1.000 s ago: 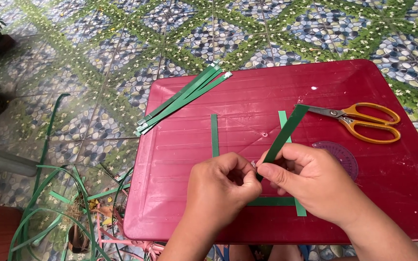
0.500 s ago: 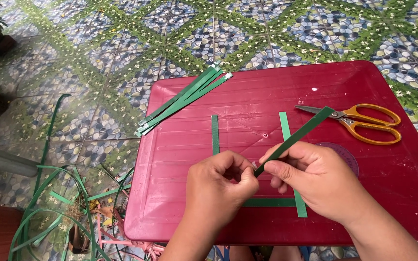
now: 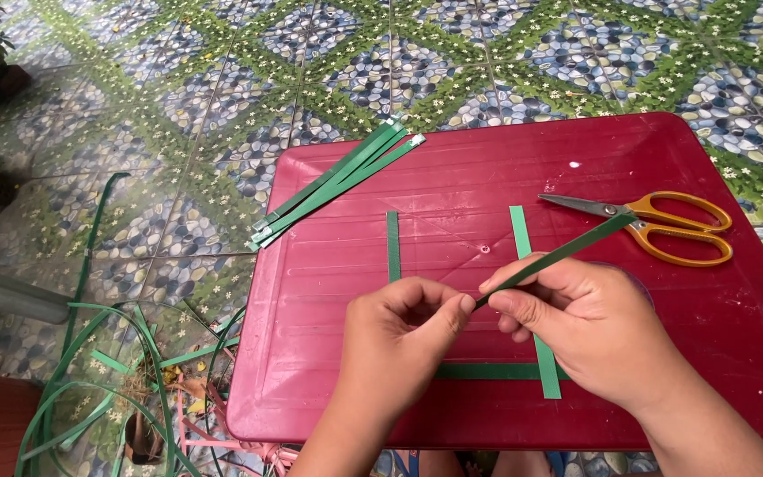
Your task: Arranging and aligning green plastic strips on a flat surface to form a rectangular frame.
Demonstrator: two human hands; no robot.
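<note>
The left hand [image 3: 399,340] and the right hand [image 3: 589,331] are meeting over the near middle of a dark red plastic table [image 3: 452,177]. Both are pinching one narrow green strip [image 3: 567,253]. The left hand is closed, with the thumb and forefinger pressing on the lower end of the strip; that end itself is hidden between the fingertips. The right hand is also closed around the strip, just beside the left one, with the thumb on top and the fingers curled under. From the right hand the strip is rising away and to the right, tilted, and its far end is lying just in front of the orange-handled scissors [image 3: 651,225], which are resting on the table beyond the right hand.

Under the hands, three more green strips are lying flat on the table. One upright strip [image 3: 392,243] is showing just beyond the left hand. A second, lighter upright strip [image 3: 519,231] is passing under the right hand and coming out again near the wrist. A crosswise strip [image 3: 483,371] is lying nearer to the person than both hands and is crossing the lighter one.

Far to the left beyond the left hand, a bundle of long green strips [image 3: 337,181] is hanging over the table's corner. Lower left, on the patterned tile floor [image 3: 178,106], loose green loops [image 3: 90,371] are lying.
</note>
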